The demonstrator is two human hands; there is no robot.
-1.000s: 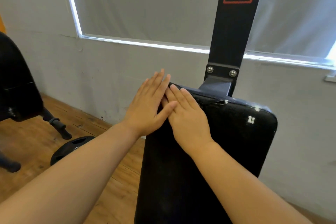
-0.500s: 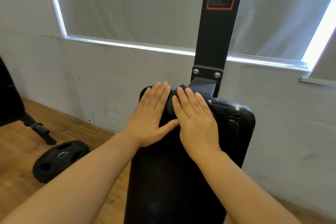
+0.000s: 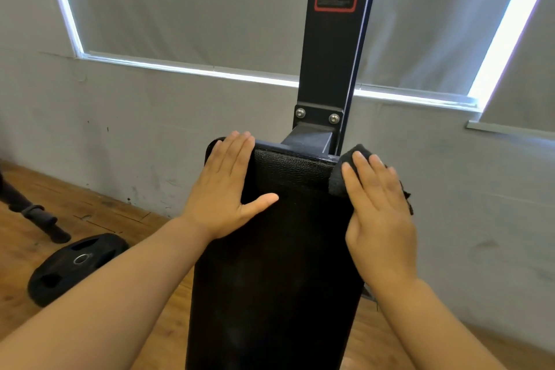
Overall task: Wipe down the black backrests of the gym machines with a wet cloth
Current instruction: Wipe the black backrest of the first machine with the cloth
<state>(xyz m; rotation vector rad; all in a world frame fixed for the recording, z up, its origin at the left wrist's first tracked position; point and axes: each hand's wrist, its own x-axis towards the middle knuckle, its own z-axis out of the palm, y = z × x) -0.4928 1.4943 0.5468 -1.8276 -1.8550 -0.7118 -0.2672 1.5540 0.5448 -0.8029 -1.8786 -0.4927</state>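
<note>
- On the black backrest [image 3: 279, 249], the left hand [image 3: 223, 189] lies flat with straight fingers.
- At its right top corner, the right hand [image 3: 380, 213] presses a dark cloth [image 3: 339, 180], fingers straight.

- The backrest [image 3: 270, 264] stands straight in front of me, its top end away from me.
- My left hand [image 3: 223, 189] lies flat on its upper left corner.
- My right hand [image 3: 380, 210] lies flat on the cloth [image 3: 342, 177], which sits on the upper right corner.
- The machine's post [image 3: 330, 54] rises just behind the top edge.
- The wall [image 3: 135, 129] and window [image 3: 180, 9] lie behind the post.
- A weight plate [image 3: 75, 264] lies on the floor [image 3: 90, 219] to my left.
</note>
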